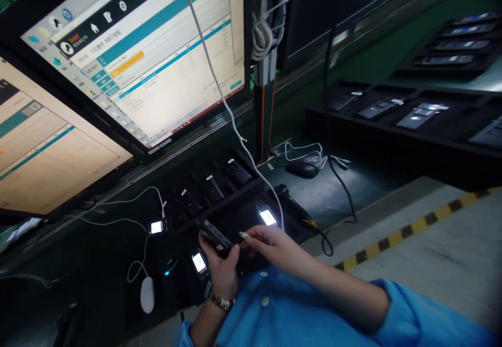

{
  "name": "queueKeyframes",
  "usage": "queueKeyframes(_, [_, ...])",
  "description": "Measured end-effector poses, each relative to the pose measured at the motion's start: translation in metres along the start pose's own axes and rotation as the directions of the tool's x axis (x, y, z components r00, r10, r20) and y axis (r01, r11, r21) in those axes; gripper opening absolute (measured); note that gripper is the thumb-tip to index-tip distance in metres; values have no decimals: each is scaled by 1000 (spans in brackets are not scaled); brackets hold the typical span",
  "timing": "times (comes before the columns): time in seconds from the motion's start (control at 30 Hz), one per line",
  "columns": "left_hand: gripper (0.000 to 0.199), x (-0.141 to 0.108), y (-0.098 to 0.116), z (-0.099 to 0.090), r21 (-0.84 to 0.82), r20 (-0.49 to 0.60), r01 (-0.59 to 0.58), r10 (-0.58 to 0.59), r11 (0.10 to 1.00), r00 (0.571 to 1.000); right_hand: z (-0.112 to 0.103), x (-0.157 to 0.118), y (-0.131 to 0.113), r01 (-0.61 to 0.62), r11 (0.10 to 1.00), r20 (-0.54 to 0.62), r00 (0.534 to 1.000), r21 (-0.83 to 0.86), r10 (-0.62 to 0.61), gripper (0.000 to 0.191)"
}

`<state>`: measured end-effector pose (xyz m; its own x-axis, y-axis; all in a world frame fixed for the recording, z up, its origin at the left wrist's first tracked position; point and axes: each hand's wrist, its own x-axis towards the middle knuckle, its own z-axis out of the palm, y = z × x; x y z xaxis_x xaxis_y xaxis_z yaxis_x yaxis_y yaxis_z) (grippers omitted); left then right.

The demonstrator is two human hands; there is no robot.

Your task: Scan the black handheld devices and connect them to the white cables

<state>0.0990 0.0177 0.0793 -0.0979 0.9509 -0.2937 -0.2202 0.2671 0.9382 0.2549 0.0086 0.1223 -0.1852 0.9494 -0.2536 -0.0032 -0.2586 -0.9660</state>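
Note:
My left hand (223, 271) is wrapped round a dark handheld device (215, 236), held tilted with its edge facing up. Just to its right, my right hand (264, 241) pinches a small light cable plug (243, 235); the plug and the device are apart. A white cable (223, 96) hangs down from above and passes behind my right hand. Near my hands lie a device with a lit screen (268, 217), a second lit device (199, 263) beside my left wrist, and a third (156, 227) with a white cable at its top.
Two monitors (157, 59) stand behind the bench. A black tray (259, 184) holds several dark devices. More trays (431, 137) of devices are at the right. A black mouse (301, 169), a white mouse (147, 295) and loose cables lie about. Yellow-black tape (411, 228) marks the floor.

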Motion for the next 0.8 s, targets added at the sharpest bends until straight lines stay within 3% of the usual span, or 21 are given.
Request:
queueKeyframes(0.07, [105,-1,2,2,-41,-8,43,-43,998,999,-5,3,-1,152,946,20,988,-285,-153,21])
queueKeyframes(0.13, [109,-2,4,3,-58,2,81,-81,995,997,-7,7,2,324,782,72,938,-532,-340,25])
queueKeyframes(0.27, [110,-4,4,3,-57,86,88,-83,994,993,-4,13,9,564,358,249,731,-744,-635,29])
queueKeyframes(0.33, [107,-5,4,3,-33,116,73,-69,997,991,-4,15,10,616,230,332,658,-753,-676,25])
queueKeyframes(0.53, [94,-5,8,0,77,162,84,-96,993,982,-9,17,6,649,-63,536,565,-758,-628,23])
queueKeyframes(0.6, [90,-5,11,1,110,171,98,-116,989,978,-8,19,5,647,-132,590,568,-751,-574,22])
queueKeyframes(0.8, [103,-4,13,3,212,131,119,-149,970,980,6,22,8,621,-119,620,709,-774,-336,15])
